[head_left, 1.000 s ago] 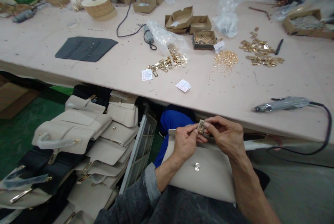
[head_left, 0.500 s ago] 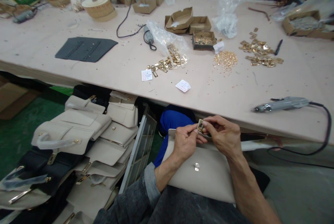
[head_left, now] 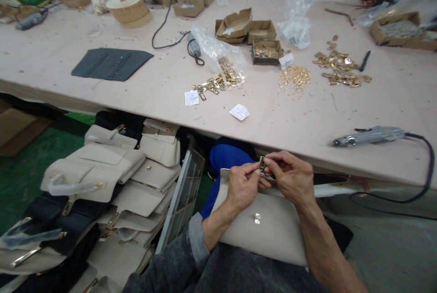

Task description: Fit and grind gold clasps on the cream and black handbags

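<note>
A beige handbag [head_left: 273, 229] lies across my lap, with a shiny metal clasp piece [head_left: 257, 219] on its face. Above its far edge, my left hand [head_left: 243, 184] and my right hand [head_left: 292, 175] meet around a small gold rectangular buckle plate [head_left: 261, 164]. My left fingertips pinch its left side, while my right thumb and fingers grip its right side. Part of the plate and whatever lies beneath it are hidden by my fingers.
An electric screwdriver [head_left: 370, 136] lies near the table's front edge, its cord hanging down at the right. Piles of gold plates [head_left: 341, 68] and tiny screws [head_left: 295, 79] lie on the table [head_left: 290, 120]. Stacked handbags [head_left: 99, 161] stand at the left beside a grey crate [head_left: 182, 188].
The gold plate has tilted slightly between my fingers. Both hands stay in nearly the same place, and the handbag has not visibly moved.
</note>
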Demonstrator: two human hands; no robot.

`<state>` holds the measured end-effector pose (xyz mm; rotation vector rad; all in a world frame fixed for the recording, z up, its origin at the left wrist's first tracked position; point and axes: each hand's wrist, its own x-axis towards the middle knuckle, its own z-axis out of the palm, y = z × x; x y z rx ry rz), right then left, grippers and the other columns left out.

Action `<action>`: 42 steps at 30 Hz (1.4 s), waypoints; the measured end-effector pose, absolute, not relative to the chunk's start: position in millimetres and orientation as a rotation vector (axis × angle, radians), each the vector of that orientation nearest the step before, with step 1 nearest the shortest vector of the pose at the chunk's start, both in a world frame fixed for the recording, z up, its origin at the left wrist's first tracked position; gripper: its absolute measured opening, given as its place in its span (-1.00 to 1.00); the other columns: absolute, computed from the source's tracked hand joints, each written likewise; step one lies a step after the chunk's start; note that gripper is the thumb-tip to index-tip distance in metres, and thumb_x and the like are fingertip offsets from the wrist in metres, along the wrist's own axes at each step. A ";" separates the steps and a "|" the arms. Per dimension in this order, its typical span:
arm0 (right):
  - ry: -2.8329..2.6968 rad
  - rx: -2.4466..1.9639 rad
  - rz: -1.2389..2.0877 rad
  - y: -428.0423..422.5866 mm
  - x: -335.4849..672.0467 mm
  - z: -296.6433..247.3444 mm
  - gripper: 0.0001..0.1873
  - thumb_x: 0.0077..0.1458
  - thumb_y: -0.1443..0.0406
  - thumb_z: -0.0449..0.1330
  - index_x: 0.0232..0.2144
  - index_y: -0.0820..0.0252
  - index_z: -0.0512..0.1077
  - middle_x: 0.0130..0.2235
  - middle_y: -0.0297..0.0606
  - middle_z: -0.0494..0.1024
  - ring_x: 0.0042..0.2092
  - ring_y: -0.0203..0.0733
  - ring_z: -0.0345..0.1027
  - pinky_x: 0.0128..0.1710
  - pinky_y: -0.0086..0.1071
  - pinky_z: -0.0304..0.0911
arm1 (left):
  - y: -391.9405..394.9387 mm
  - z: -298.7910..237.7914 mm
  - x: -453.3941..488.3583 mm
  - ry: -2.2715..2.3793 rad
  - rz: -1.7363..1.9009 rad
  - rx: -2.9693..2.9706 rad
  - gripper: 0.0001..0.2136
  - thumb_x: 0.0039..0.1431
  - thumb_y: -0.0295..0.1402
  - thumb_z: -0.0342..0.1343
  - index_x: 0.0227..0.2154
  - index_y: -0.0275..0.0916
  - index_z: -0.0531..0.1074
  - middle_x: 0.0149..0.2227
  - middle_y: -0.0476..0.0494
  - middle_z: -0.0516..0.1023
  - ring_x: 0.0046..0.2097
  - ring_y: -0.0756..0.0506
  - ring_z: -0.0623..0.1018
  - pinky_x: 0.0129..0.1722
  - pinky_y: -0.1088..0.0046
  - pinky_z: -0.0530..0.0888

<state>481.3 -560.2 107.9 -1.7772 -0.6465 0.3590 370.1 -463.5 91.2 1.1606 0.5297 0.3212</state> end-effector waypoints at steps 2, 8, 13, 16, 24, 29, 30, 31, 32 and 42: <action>-0.650 -1.765 0.376 -560.1 481.9 107.3 -0.89 0.20 0.24 0.35 -0.26 0.16 0.61 -0.35 -0.27 0.58 -0.41 -0.24 0.48 -0.41 -0.39 0.43 | -463.6 92.0 370.2 0.538 0.335 1.158 -0.71 0.30 -0.29 0.17 -0.06 -0.34 0.67 -0.42 -0.20 0.68 -0.48 -0.07 0.65 -0.40 0.46 0.64; -0.658 -1.733 0.374 -559.7 482.4 107.4 -0.94 0.20 0.29 0.34 -0.27 0.16 0.60 -0.33 -0.29 0.58 -0.41 -0.28 0.48 -0.41 -0.43 0.43 | -462.2 95.4 370.9 0.558 0.345 1.133 -0.73 0.26 -0.32 0.20 -0.11 -0.37 0.69 -0.44 -0.20 0.68 -0.46 -0.08 0.67 -0.41 0.48 0.64; -0.667 -1.730 0.391 -560.2 483.5 107.2 -0.93 0.19 0.29 0.34 -0.27 0.17 0.61 -0.32 -0.29 0.58 -0.42 -0.28 0.47 -0.41 -0.42 0.43 | -461.8 96.7 371.0 0.570 0.344 1.091 -0.72 0.24 -0.34 0.19 -0.11 -0.39 0.68 -0.44 -0.22 0.69 -0.49 -0.07 0.66 -0.43 0.50 0.64; -0.646 -1.731 0.413 -561.1 484.4 105.7 -0.89 0.18 0.26 0.37 -0.26 0.17 0.62 -0.34 -0.28 0.59 -0.42 -0.26 0.48 -0.42 -0.41 0.43 | -464.3 95.6 370.9 0.589 0.355 1.102 -0.74 0.26 -0.34 0.18 -0.15 -0.40 0.68 -0.50 -0.21 0.67 -0.52 -0.06 0.65 -0.45 0.51 0.63; -0.684 -1.763 0.368 -567.2 484.7 110.4 -0.89 0.18 0.24 0.37 -0.27 0.17 0.63 -0.32 -0.28 0.61 -0.37 -0.27 0.50 -0.36 -0.43 0.42 | -470.0 93.7 372.2 0.660 0.387 1.067 -0.73 0.27 -0.35 0.17 -0.11 -0.41 0.67 -0.50 -0.21 0.67 -0.52 -0.06 0.64 -0.47 0.52 0.62; -0.746 -1.818 0.321 -567.1 484.1 113.9 -0.90 0.18 0.26 0.36 -0.30 0.17 0.64 -0.32 -0.27 0.61 -0.34 -0.27 0.47 -0.36 -0.42 0.37 | -469.5 92.6 369.2 0.638 0.388 1.091 -0.71 0.28 -0.36 0.16 -0.06 -0.38 0.66 -0.51 -0.19 0.67 -0.52 -0.06 0.65 -0.46 0.51 0.62; -0.754 -1.825 0.317 -567.0 484.0 114.4 -0.90 0.19 0.26 0.36 -0.31 0.17 0.64 -0.32 -0.27 0.61 -0.34 -0.27 0.47 -0.36 -0.42 0.36 | -469.5 92.4 368.5 0.632 0.387 1.095 -0.71 0.28 -0.36 0.16 -0.06 -0.38 0.66 -0.50 -0.18 0.67 -0.52 -0.06 0.65 -0.46 0.51 0.62; -0.761 -1.830 0.317 -567.0 484.0 114.9 -0.90 0.19 0.25 0.36 -0.31 0.17 0.64 -0.31 -0.27 0.61 -0.34 -0.26 0.47 -0.36 -0.41 0.36 | -469.5 92.3 367.8 0.627 0.387 1.099 -0.71 0.28 -0.36 0.16 -0.06 -0.37 0.67 -0.50 -0.18 0.67 -0.51 -0.06 0.65 -0.45 0.51 0.62; -0.767 -1.834 0.315 -567.1 484.0 115.4 -0.90 0.18 0.25 0.36 -0.31 0.16 0.64 -0.31 -0.27 0.61 -0.33 -0.26 0.47 -0.35 -0.41 0.36 | -469.6 92.3 367.2 0.624 0.387 1.102 -0.72 0.28 -0.36 0.16 -0.06 -0.36 0.67 -0.49 -0.18 0.67 -0.51 -0.06 0.65 -0.45 0.51 0.62; -0.787 -1.838 0.335 -570.3 485.4 115.6 -0.88 0.17 0.22 0.36 -0.32 0.16 0.63 -0.32 -0.25 0.62 -0.32 -0.22 0.48 -0.36 -0.38 0.35 | -472.2 95.5 364.9 0.632 0.409 1.142 -0.70 0.24 -0.36 0.18 -0.06 -0.40 0.66 -0.51 -0.19 0.66 -0.53 -0.06 0.63 -0.49 0.51 0.60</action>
